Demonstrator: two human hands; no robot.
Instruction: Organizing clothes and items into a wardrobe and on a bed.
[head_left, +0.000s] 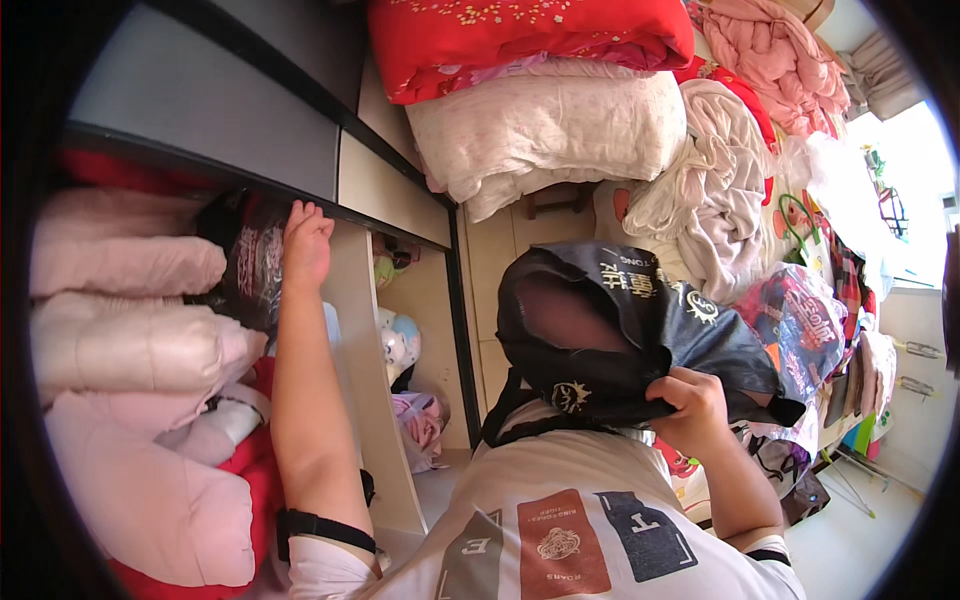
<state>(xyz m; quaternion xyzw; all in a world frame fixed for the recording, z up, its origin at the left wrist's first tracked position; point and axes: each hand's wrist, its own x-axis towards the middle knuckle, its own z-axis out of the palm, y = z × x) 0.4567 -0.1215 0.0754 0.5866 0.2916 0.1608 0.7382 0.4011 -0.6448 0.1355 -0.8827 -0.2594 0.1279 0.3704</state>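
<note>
My right hand (691, 409) grips the rim of a black bag (720, 352) with gold printing. The bag's mouth gapes in front of my body, and its dark reddish inside shows. My left hand (307, 244) is at the black-edged sliding door (217, 112) of a wardrobe, fingers curled on the edge. Just left of that hand, a dark plastic-wrapped bundle (255, 262) with printing sits inside the wardrobe. Folded pink bedding (127, 262) and a puffy cream item (135, 341) are piled beside it.
A wardrobe divider (390, 390) stands between the bedding and a compartment with a plush toy (401, 337). Ahead are a red quilt (540, 37) and a folded cream quilt (555, 135). At right, a bed holds a crumpled blanket (724, 195) and a printed plastic bag (802, 322).
</note>
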